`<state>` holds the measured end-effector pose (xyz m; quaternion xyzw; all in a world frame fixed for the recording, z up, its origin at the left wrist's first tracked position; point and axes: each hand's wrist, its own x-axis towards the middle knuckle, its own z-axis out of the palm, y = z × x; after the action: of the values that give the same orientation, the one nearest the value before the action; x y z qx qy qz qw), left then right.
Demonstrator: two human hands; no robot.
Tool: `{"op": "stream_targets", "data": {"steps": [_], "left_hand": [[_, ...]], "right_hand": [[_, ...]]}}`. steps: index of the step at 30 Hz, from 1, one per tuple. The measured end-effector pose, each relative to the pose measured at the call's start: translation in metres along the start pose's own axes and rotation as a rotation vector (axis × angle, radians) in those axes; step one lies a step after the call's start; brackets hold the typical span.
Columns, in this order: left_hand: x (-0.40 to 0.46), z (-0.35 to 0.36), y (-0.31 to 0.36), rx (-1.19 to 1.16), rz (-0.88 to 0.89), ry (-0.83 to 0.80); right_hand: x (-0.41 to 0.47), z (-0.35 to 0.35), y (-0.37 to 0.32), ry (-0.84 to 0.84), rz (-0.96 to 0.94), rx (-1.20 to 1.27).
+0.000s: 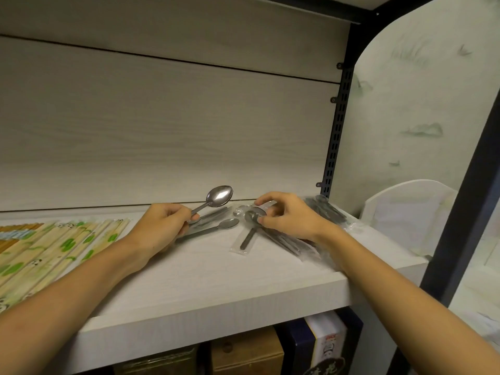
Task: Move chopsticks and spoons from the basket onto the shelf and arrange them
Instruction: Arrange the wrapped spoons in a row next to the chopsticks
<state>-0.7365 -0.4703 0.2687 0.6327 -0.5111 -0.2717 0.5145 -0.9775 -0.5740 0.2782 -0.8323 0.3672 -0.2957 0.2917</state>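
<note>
Head view: left hand (162, 228) grips spoon (218, 196) by handle, bowl up at 1 o'clock; right hand (286, 216) pinches wrapped spoon (250, 228) on shelf (216, 280). Lay both parallel, bowls aligned.

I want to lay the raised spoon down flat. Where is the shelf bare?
Bare white shelf board lies along the front edge, between the paper-wrapped bamboo chopsticks and the plastic-wrapped dark spoons. It is crowded behind both hands, where loose steel spoons lie.

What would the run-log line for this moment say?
left hand: holds bare spoon raised | right hand: pinches wrapped spoon on shelf | chopsticks: laid at shelf's left
</note>
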Motion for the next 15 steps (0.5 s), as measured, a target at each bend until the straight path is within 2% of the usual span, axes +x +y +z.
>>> {"op": "stream_targets", "data": {"steps": [2,7,9,12,15], "left_hand": [[0.0,0.0,-0.001,0.005,0.0,-0.001],[0.001,-0.003,-0.002,0.024,0.0,0.002],[0.001,-0.003,-0.002,0.019,0.003,-0.004],[0.0,-0.003,-0.002,0.021,0.01,-0.006],[0.0,-0.004,-0.002,0.011,0.01,-0.007]], "right_hand": [[0.0,-0.001,-0.003,-0.021,0.001,0.104],[0.0,-0.002,-0.006,0.111,0.007,0.179],[0.0,-0.003,-0.001,0.098,-0.02,0.056],[0.001,-0.003,0.007,-0.008,-0.006,-0.242],[-0.001,-0.003,0.004,-0.056,-0.004,-0.3]]}}
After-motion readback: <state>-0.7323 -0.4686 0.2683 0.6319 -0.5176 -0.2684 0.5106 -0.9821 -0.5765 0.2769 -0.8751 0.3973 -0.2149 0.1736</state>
